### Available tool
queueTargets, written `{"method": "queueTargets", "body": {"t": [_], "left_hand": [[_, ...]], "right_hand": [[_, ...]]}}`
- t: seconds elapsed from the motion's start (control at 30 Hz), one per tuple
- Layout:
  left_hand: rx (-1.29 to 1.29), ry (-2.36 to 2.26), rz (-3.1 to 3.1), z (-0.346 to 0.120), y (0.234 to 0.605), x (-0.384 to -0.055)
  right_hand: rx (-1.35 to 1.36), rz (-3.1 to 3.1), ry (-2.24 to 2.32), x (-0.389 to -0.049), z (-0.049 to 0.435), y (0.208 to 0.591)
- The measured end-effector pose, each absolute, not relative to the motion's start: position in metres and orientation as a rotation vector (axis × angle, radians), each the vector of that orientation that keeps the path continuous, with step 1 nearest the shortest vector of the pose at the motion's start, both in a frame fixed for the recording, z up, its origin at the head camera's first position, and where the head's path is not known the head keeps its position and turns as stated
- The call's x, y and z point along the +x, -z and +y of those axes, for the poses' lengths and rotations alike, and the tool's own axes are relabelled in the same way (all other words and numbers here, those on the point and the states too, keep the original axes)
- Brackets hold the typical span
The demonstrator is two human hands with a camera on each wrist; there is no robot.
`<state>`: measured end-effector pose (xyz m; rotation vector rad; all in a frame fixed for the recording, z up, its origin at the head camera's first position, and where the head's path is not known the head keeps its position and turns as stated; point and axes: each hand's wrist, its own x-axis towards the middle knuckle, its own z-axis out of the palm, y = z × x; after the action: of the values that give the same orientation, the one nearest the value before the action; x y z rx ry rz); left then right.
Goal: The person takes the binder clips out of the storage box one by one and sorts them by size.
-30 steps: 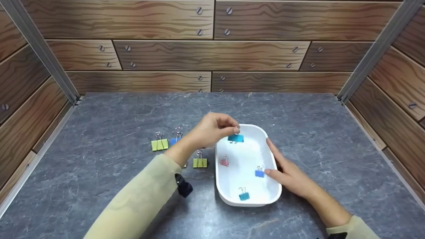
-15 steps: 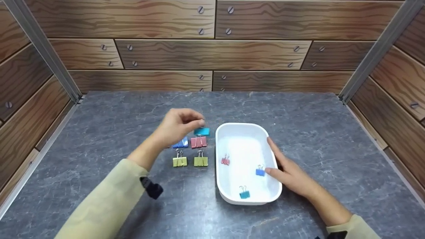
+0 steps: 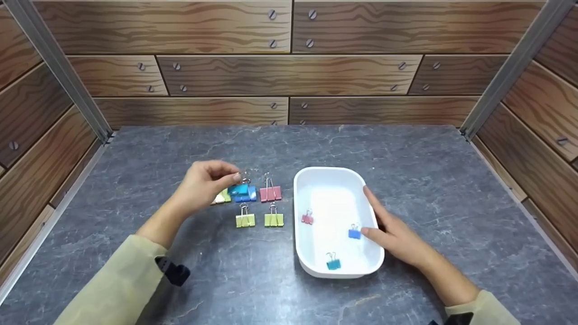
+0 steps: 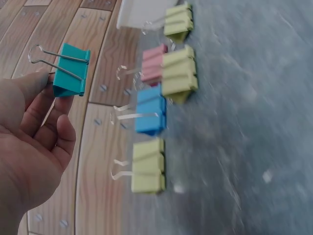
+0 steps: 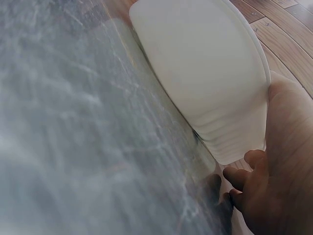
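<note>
My left hand [image 3: 198, 187] pinches a teal binder clip [image 4: 71, 71] by one wire handle, held up off the table. In the head view that clip overlaps the blue binder clip [image 3: 246, 195] and part of a yellow-green binder clip [image 3: 222, 197]. A pink binder clip [image 3: 270, 194] stands to their right. Two more yellow-green ones, a left clip [image 3: 245, 220] and a right clip [image 3: 273, 220], sit nearer me. My right hand [image 3: 397, 237] grips the right wall of a white plastic tub [image 3: 298, 253], thumb over the rim, fingers outside.
Inside the tub lie a small pink clip [image 3: 307, 219], a small blue clip [image 3: 354, 233] and a small teal clip [image 3: 333, 263]. The grey marbled table [image 3: 244, 280] is bounded by wood-patterned walls [image 3: 289, 74] at the back and both sides.
My left hand has carried the teal binder clip leftward from above the tub, past the pink clip, to the blue one. The right hand stays on the tub.
</note>
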<state>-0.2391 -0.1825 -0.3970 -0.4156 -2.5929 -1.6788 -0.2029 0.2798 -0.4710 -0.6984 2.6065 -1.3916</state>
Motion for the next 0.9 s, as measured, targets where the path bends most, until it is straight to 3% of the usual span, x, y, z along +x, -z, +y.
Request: {"method": "queueTargets", "body": {"t": [0.9], "left_hand": [[-0.189,1.576,-2.721,-0.232,0.442,-0.226]], "right_hand": [[-0.684,2.604,1.391,-0.204,0.279,0.472]]}}
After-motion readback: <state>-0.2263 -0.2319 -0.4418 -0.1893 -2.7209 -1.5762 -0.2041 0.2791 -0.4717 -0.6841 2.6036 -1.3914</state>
